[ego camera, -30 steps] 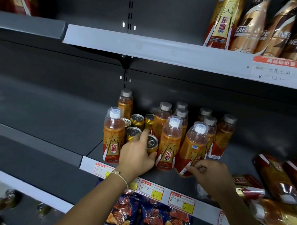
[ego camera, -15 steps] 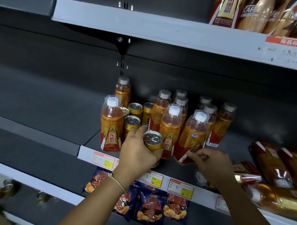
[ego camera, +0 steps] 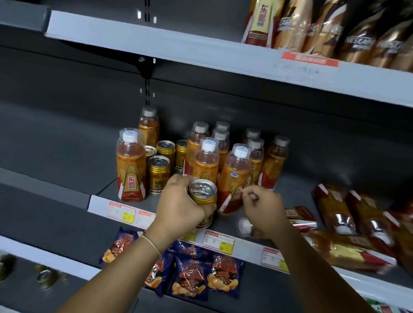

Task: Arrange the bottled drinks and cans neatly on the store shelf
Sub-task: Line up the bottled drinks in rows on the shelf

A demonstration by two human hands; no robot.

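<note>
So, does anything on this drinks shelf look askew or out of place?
Yes. The front-right orange bottle leans right, out of line with its upright neighbours, and several gold-and-red bottles lie flat on the shelf's right side.

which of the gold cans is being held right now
The gold can at the shelf's front edge, gripped in the left hand. The other cans stand untouched behind it among the bottles.

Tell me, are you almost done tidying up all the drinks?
About halfway. Done: a cluster of orange bottles and a few gold cans stand upright on the shelf. In hand: the left hand grips one gold can, lifted at the shelf's front, while the right hand touches a tilted bottle. Left: that bottle needs straightening, and several pouches and bottles lie on their sides to the right.
</note>
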